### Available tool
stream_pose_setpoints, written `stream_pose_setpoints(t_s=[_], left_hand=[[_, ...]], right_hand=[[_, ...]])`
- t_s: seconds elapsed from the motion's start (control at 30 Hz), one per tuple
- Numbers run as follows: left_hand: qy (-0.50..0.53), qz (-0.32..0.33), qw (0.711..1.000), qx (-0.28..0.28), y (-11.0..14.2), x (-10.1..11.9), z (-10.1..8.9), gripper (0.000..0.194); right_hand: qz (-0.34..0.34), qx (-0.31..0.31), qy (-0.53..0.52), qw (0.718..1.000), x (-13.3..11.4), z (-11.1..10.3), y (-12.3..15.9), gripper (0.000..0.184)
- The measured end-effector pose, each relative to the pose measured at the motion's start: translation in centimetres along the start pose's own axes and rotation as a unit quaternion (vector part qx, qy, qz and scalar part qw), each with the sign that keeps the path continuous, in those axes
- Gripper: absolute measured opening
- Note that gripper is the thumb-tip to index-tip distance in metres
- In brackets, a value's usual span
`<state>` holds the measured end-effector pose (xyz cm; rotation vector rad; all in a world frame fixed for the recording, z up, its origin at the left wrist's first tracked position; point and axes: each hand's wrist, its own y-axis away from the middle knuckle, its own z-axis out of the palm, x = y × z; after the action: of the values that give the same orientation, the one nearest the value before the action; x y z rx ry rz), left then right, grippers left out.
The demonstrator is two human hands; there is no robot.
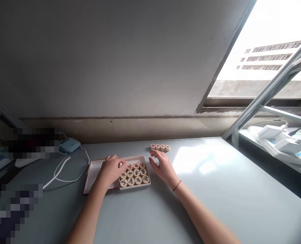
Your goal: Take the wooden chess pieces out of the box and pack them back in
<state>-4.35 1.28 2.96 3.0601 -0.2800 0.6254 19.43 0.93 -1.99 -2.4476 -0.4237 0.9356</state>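
An open box holds rows of round wooden Chinese chess pieces, some with black characters and a back row with red ones. Its lid, lined in white, lies open on the left side. My left hand is over the join of lid and box, fingers curled and closed at the back left pieces; what they grip, if anything, is hidden. To the right of the box, my right hand is held with thumb and fingers apart, nothing between them. Just beyond its fingertips stand short stacks of red-character pieces.
The grey table reaches back to the wall. At the left are a light blue device and a white cable. A white power strip with plugged-in adapters rests on a shelf at the right, behind a slanted metal post.
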Motion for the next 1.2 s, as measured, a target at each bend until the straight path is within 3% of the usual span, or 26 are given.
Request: stream_pose_setpoints(t_s=[0.1, 0.2, 0.3, 0.4, 0.47, 0.53, 0.63, 0.73, 0.87, 0.97, 1.07, 1.2], left_hand=[[0.025, -0.014, 0.997, -0.066, 0.3, -0.3, -0.7, 0.029], [0.045, -0.015, 0.995, -0.086, 0.4, -0.6, -1.2, 0.028], [0.068, -0.001, 0.996, -0.06, 0.3, -0.4, -1.3, 0.022], [0.141, 0.018, 0.99, 0.004, 0.3, 0.5, -1.1, 0.021], [0.236, 0.01, 0.972, 0.01, 0.5, 1.6, -0.8, 0.027], [0.326, 0.025, 0.945, -0.022, 0.7, 2.8, -0.5, 0.03], [0.38, 0.039, 0.922, -0.067, 1.0, 3.9, -0.2, 0.032], [0.342, 0.05, 0.937, -0.047, 1.0, 3.9, -0.3, 0.031], [0.156, 0.059, 0.985, 0.035, 0.5, 2.1, -0.5, 0.03], [0.03, 0.026, 0.997, 0.069, 0.1, 0.4, -0.4, 0.032], [-0.017, 0.002, 0.999, 0.051, 0.1, -0.5, -0.1, 0.033], [-0.053, -0.013, 0.998, 0.01, 0.5, -0.1, 0.3, 0.036]], right_hand=[[0.007, -0.023, -0.002, 1.0, -0.4, 0.4, 0.3, 0.017], [0.017, -0.025, -0.005, 1.0, 0.1, 0.4, 0.4, 0.018], [0.004, -0.008, -0.006, 1.0, 0.1, 0.3, 0.3, 0.016], [-0.058, 0.009, -0.019, 0.998, -1.2, 0.0, 0.3, 0.018], [-0.112, 0.006, -0.031, 0.993, -2.6, -0.1, 0.3, 0.023], [-0.152, 0.004, -0.045, 0.987, -4.0, -0.2, 0.5, 0.027], [-0.169, 0.019, -0.058, 0.984, -5.0, -0.3, 0.6, 0.026], [-0.133, 0.037, -0.053, 0.989, -4.3, -0.4, 0.4, 0.022], [-0.019, 0.07, 0.035, 0.997, -0.8, -0.3, 0.1, 0.014], [0.024, 0.053, 0.095, 0.994, 1.7, 0.1, 0.1, 0.014], [0.038, 0.03, 0.121, 0.991, 2.6, 0.5, 0.3, 0.017], [0.031, 0.034, 0.116, 0.992, 2.0, 0.6, 0.5, 0.017]])
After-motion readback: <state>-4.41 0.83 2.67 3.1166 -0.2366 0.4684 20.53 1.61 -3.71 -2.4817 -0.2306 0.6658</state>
